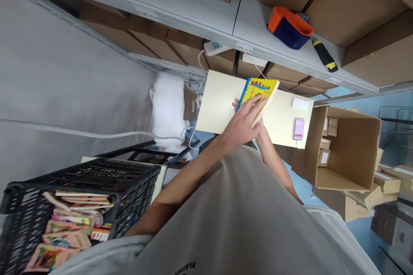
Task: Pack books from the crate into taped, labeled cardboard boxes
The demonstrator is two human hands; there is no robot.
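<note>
A thick yellow book (271, 84) with a blue spine edge and red lettering is held up over the pale table. My left hand (243, 121) lies across the lower part of its cover, fingers stretched out and touching it. From below, my right hand (259, 128) supports the book; most of that hand is hidden, and its fingertips show past the spine side. A phone (299, 129) with a lit screen lies on the table (216, 101) to the right, below a white paper slip (300, 103).
Shelves (193, 8) with cardboard boxes run across the top, holding an orange-and-blue holder (288, 28) and a black-and-yellow cutter (324, 55). An open carton (348, 150) stands right. A black crate (135, 197) of books is lower left, near a white roll (168, 105).
</note>
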